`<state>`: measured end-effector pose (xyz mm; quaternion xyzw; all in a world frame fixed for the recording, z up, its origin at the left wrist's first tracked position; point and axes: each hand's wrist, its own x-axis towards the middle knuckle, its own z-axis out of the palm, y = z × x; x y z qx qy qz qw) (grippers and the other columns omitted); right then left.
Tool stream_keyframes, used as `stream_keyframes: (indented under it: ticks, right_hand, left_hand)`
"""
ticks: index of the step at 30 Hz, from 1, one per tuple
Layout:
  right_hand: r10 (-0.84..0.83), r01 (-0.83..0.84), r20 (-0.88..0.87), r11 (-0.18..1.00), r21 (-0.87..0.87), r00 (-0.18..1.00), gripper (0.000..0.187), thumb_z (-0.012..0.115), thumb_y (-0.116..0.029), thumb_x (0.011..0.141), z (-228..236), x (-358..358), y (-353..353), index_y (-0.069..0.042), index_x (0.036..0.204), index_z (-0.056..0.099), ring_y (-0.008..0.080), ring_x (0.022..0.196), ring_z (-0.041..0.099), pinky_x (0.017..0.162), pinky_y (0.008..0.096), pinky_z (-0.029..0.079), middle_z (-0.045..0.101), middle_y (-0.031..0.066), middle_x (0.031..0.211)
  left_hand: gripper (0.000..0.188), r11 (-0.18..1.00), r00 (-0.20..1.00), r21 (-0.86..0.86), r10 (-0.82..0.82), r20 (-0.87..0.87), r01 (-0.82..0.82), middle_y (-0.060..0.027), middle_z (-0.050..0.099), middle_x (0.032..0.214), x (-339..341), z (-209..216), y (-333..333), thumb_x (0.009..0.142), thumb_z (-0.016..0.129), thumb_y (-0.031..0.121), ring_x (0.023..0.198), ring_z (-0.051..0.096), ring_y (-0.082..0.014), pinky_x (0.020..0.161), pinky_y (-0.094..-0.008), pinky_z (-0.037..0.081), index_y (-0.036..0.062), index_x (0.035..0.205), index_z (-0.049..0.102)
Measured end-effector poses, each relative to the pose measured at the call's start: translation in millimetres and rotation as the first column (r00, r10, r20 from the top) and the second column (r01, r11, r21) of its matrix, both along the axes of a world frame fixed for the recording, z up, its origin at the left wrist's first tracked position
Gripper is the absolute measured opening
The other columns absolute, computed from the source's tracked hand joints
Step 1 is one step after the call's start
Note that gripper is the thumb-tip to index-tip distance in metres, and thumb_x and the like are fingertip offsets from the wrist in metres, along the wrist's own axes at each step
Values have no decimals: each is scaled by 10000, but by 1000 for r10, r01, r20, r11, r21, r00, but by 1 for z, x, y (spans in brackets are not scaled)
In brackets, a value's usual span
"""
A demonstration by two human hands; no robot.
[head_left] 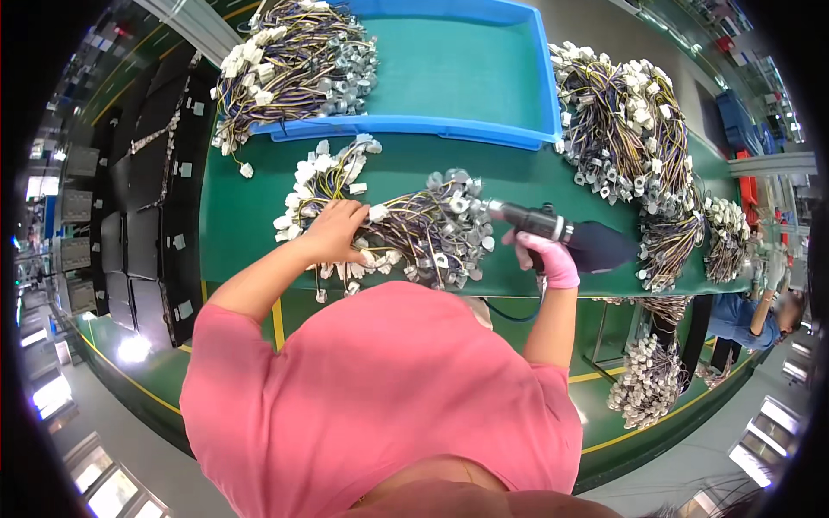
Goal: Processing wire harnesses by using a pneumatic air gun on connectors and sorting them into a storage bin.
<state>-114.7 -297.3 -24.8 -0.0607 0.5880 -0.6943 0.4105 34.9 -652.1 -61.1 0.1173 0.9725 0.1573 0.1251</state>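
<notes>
A bundle of wire harnesses (410, 223) lies on the green table in front of me, white connectors at its left and grey ring-like end pieces (464, 226) at its right. My left hand (335, 231) is bare and grips the bundle near the white connectors, thumb and fingers on either side of the wires. In my right hand (553, 259), which wears a pink-and-white glove, is a black pistol-shaped air gun (528, 220) with a dark cloth bag (602, 248) behind it. Its nozzle points left, right beside the grey end pieces. The hand hides much of the handle.
Beyond the bundle stands a blue tray (432, 129), with a harness pile (298, 69) over its left side. More harnesses (635, 129) lie at the right. A hose (514, 318) hangs below the table edge. Another person (744, 319) is at far right; black bins (142, 173) stand left.
</notes>
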Motion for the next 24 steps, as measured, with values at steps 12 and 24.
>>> stream_keyframes:
  ticks: [12,24]
  right_hand:
    - [-222,200,94,959,202,970,256,549,-226,842,-72,17,13,24,841,604,102,415,432,414,229,365,467,8,503]
    - [-234,194,188,959,206,954,263,545,-231,842,-78,14,20,25,841,607,103,410,434,415,238,366,471,11,491]
  left_hand:
    - [423,999,999,6,-34,28,34,-165,538,908,-28,-33,14,589,636,87,917,523,-339,797,-416,440,-11,973,490]
    - [232,955,965,-146,-249,84,259,-167,587,806,-81,153,35,599,617,122,817,576,-345,701,-428,472,7,794,567]
